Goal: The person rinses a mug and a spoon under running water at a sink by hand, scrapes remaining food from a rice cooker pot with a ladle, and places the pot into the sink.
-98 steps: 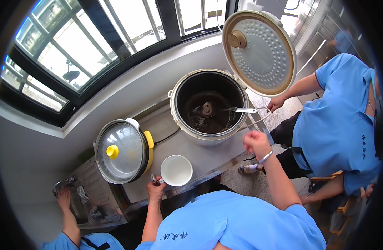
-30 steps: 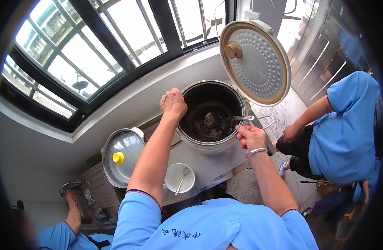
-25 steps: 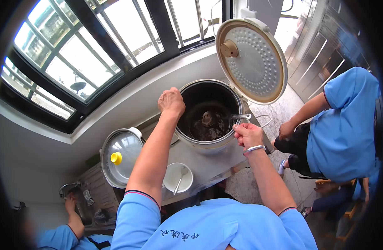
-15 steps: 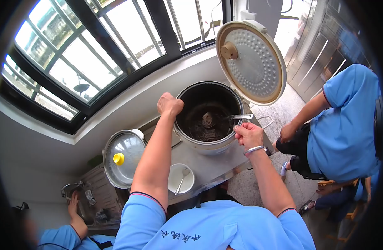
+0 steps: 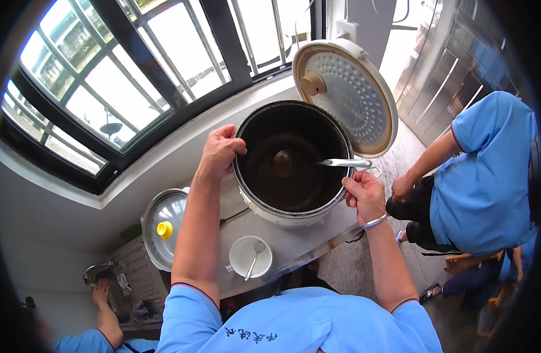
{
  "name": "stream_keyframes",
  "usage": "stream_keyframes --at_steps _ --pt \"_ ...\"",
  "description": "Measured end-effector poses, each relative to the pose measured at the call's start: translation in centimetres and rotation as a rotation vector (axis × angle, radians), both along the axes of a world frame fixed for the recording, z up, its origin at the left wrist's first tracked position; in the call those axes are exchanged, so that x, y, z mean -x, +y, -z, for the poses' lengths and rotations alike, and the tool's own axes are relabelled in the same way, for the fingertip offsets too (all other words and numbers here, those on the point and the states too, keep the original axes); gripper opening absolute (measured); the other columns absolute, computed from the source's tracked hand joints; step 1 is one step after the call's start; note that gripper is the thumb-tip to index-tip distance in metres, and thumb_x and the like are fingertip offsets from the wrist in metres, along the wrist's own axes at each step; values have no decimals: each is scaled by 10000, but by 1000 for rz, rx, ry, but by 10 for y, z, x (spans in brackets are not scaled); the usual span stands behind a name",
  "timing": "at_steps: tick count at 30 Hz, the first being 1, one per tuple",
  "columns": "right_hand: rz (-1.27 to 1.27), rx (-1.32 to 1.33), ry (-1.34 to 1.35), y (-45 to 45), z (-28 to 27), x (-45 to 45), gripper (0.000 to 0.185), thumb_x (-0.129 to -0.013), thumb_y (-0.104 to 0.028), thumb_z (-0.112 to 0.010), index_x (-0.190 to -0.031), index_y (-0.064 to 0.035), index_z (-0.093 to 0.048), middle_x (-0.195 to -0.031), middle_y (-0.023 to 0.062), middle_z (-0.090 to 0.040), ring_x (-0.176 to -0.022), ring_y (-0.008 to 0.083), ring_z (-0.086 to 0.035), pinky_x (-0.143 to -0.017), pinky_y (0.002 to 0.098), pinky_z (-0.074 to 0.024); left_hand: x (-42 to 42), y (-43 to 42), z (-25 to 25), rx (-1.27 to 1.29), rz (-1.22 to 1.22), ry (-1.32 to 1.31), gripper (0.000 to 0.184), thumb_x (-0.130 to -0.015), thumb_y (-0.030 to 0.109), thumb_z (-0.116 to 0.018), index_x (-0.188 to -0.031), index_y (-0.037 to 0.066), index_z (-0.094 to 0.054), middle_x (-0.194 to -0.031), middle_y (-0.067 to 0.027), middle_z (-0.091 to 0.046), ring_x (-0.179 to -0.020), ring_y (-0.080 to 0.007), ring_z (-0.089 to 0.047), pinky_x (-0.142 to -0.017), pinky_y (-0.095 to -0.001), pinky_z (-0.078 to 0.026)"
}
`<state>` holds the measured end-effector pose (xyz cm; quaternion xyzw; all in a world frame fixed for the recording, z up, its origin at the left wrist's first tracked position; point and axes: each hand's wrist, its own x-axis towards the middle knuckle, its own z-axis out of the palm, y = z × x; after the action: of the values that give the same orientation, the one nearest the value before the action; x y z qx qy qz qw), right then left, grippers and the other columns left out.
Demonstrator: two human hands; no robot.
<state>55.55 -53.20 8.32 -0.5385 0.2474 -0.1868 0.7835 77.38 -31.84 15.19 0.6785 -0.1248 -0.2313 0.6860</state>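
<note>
My left hand (image 5: 222,152) is closed on the left rim of a dark inner pot (image 5: 252,173). My right hand (image 5: 365,196) pinches the pot's rim on the right, close to the handle of a metal ladle (image 5: 347,163). The ladle leans over the rim, its bowl down in dark liquid at the bottom. Beneath the pot stands the pale rice cooker body (image 5: 282,220), mostly hidden. Its hinged lid (image 5: 358,97) is raised behind, showing a dimpled inner plate.
A white bowl (image 5: 237,254) with a metal spoon (image 5: 254,262) stands on the metal counter (image 5: 308,246). A round lid with a yellow knob (image 5: 164,230) lies left, near a sink (image 5: 124,315). A co-worker (image 5: 479,170) is at right; another person's hand (image 5: 100,290) is at the sink.
The inner pot has risen out of the cooker toward me, with both hands on its rim. The ladle has come up with it. My view has shifted slightly.
</note>
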Motion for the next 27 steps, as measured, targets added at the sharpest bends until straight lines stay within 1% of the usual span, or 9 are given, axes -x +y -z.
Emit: stream_keyframes --at_steps 5,6,9,14,16,19,20,22,27 --pt "90 361 2 9 -15 12 339 -788 -310 -735 -757 -8 -586 -569 -10 -532 -487 45 -470 -439 177 -365 24 15 -32 45 19 -142 296 -551 -104 -555 -563 109 -350 -560 73 -322 -496 -36 -315 -427 -214 -278" --pt "94 357 9 11 -17 12 339 -788 -310 -735 -757 -8 -586 -569 -10 -532 -487 45 -470 -439 177 -365 33 16 -40 92 24 -204 284 -552 -105 -548 -564 104 -356 -561 79 -314 -504 -32 -305 -431 -210 -275" --pt "265 758 89 17 -27 13 289 -805 -286 -722 -805 -17 -615 -576 -9 -523 -523 54 -439 -488 220 -368 47 22 -52 78 19 -322 237 -558 -64 -538 -561 91 -359 -574 85 -288 -534 -29 -265 -448 -209 -230" --pt "488 686 -242 26 -41 15 195 -856 -202 -667 -859 -12 -623 -619 -10 -556 -513 46 -451 -468 192 -369 67 35 -69 29 -12 -538 222 -553 -43 -505 -569 78 -319 -592 80 -243 -570 -38 -217 -471 -228 -185" --pt "300 221 -301 41 -66 27 174 -882 -179 -630 -900 -6 -620 -627 22 -578 -479 55 -483 -431 181 -388 77 36 -78 51 -10 -594 220 -555 -51 -492 -571 76 -313 -592 79 -239 -571 -38 -214 -471 -231 -180" --pt "83 142 -293 52 -83 41 177 -897 -174 -605 -934 -2 -620 -642 47 -599 -454 69 -510 -400 182 -396 84 41 -83 66 -5 -665 216 -558 -67 -472 -572 71 -307 -592 76 -238 -572 -39 -211 -470 -234 -175" --pt "94 148 -296 58 -86 45 177 -897 -174 -605 -934 -2 -620 -642 47 -599 -454 69 -510 -400 182 -396 85 42 -84 61 -10 -686 213 -560 -75 -465 -572 69 -308 -590 75 -241 -572 -39 -212 -470 -234 -175" --pt "235 487 -223 73 -91 52 180 -900 -175 -600 -923 2 -622 -655 61 -612 -452 73 -520 -412 179 -403 88 44 -85 88 6 -674 213 -560 -75 -467 -570 69 -310 -588 74 -245 -569 -39 -213 -468 -235 -175" --pt "409 692 -413 92 -94 59 238 -905 -188 -588 -1031 8 -634 -719 58 -633 -543 74 -550 -518 176 -452 92 53 -82 152 64 -631 206 -563 -67 -477 -561 67 -320 -577 70 -256 -561 -39 -224 -463 -237 -178"
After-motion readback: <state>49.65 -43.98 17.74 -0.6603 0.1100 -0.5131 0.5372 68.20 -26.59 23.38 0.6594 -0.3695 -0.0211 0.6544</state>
